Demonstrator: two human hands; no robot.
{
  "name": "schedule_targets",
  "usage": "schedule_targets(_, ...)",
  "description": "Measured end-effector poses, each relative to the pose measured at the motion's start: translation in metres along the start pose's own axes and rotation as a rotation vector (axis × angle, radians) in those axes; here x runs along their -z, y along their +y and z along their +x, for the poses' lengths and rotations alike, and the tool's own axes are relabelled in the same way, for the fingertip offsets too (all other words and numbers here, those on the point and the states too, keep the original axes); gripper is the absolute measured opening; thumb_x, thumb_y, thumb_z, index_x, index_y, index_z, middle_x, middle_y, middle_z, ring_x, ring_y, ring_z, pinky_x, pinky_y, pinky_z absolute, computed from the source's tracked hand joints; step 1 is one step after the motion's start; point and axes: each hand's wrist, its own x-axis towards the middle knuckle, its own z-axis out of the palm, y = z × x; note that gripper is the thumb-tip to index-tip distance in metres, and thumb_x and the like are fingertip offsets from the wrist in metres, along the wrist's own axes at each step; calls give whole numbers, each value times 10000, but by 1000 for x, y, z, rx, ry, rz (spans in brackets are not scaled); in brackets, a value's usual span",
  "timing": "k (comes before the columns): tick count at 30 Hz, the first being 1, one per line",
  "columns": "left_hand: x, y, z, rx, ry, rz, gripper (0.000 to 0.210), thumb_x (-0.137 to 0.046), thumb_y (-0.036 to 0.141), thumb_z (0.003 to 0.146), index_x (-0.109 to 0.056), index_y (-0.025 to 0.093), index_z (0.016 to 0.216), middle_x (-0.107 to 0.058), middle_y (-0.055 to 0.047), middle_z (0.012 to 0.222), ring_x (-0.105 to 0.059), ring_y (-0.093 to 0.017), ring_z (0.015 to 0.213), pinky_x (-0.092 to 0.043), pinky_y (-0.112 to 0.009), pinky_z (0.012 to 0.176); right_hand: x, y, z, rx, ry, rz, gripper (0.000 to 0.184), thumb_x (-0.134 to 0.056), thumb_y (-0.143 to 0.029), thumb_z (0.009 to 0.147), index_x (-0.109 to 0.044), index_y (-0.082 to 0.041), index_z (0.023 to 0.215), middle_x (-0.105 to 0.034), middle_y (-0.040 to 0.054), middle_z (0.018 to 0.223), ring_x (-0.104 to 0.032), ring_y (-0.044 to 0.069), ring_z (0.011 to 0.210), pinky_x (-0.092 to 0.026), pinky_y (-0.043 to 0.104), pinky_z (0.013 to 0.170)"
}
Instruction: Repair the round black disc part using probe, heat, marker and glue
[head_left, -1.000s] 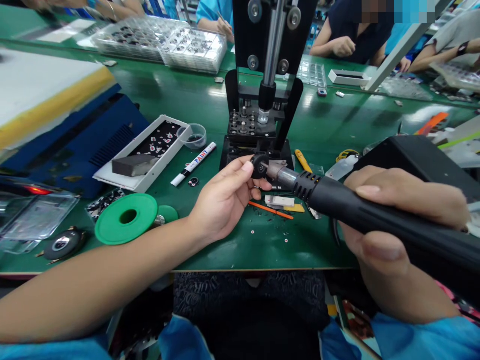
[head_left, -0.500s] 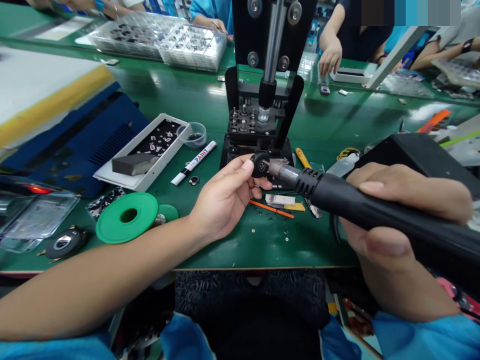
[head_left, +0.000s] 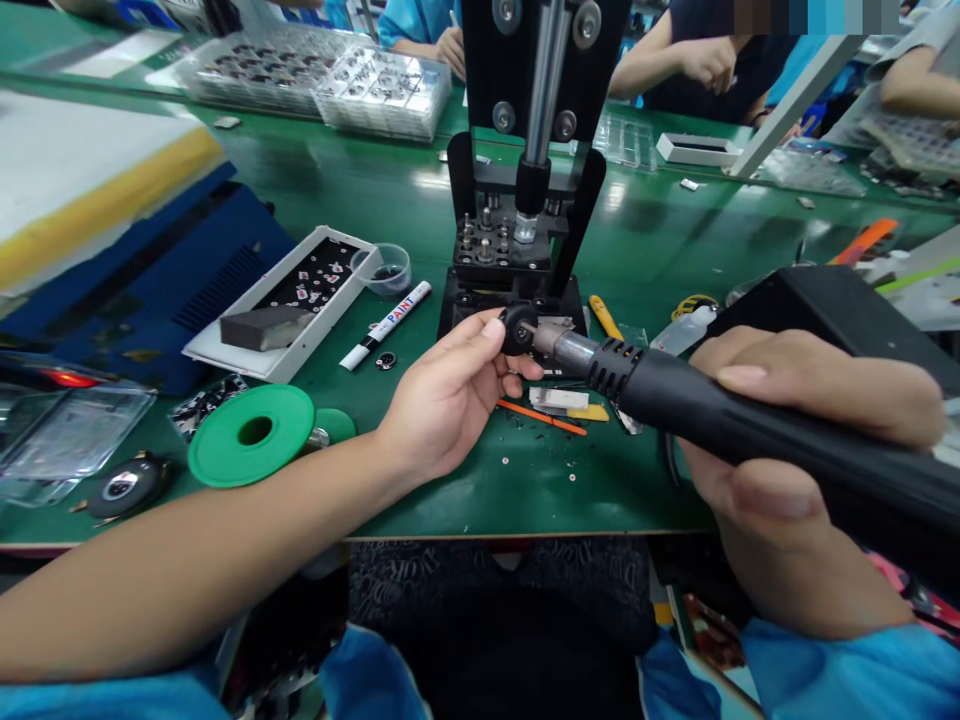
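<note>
While the left hand (head_left: 446, 400) pinches a round black part (head_left: 517, 332) in its fingers, before the press (head_left: 491, 250), above the desk (head_left: 465, 510), the right hand (head_left: 832, 388) gripping a black tool (head_left: 697, 397), its tip (head_left: 551, 341) at the part.

"PAINT" stands in capital letters on the white marker (head_left: 385, 326).

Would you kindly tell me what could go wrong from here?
The metal end of the black tool sits near the bare left hand, so a slip might jab it, or burn it if hot. The round black part is only pinched, so pressure might twist it loose. The left forearm is beside the green spool and could nudge it.
</note>
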Motion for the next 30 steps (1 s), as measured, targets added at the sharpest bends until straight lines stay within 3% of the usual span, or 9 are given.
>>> schedule_targets(6,1,-1,1,-3,-5,-12,215,-811,359,1076,-822,144,1087,-796,-79,1008,-778,-157,830,-637,-221,707,0,2,3,-30,-6,-15,367,-860,-688,1042,-851,-375,1234,-699,-2,876,-692,218,720,-631,481,719)
schedule_targets(10,1,-2,1,8,-5,-25,249,-770,372,1103,-824,135,1052,-793,-85,966,-775,-159,805,-640,-228,707,2,3,4,80,-64,53,444,-996,-542,942,-867,-331,1311,-718,1,883,-709,220,726,-616,473,699)
schedule_targets(14,0,-1,1,23,-5,-29,298,-737,402,1127,-825,127,1054,-787,-92,924,-773,-166,786,-647,-240,713,1,-1,4,-17,-26,-8,376,-873,-664,1038,-862,-349,1244,-706,11,877,-703,229,726,-625,491,717)
schedule_targets(22,0,-2,1,30,-13,-33,289,-716,390,1136,-832,136,1061,-800,-92,949,-770,-164,783,-647,-246,719,-3,-2,2,-21,15,2,403,-903,-705,992,-873,-357,1193,-726,19,872,-717,248,725,-639,506,706)
schedule_targets(25,0,-2,1,30,-20,-31,279,-727,391,1132,-824,141,1057,-782,-80,919,-767,-166,783,-640,-244,715,4,2,5,12,-46,-3,372,-910,-629,1001,-870,-358,1253,-741,24,903,-724,248,718,-657,512,713)
schedule_targets(28,-1,-1,1,38,-10,-28,279,-762,409,1114,-813,141,1052,-787,-84,949,-765,-167,784,-638,-251,715,10,6,9,77,-135,42,459,-991,-520,913,-871,-337,1316,-719,13,842,-742,263,713,-659,507,694)
schedule_targets(30,-1,-1,1,40,-6,-29,289,-783,420,1104,-806,137,1054,-787,-82,958,-762,-165,779,-638,-256,717,11,5,10,74,-123,48,484,-1011,-481,889,-877,-336,1332,-704,9,820,-747,268,723,-653,507,711)
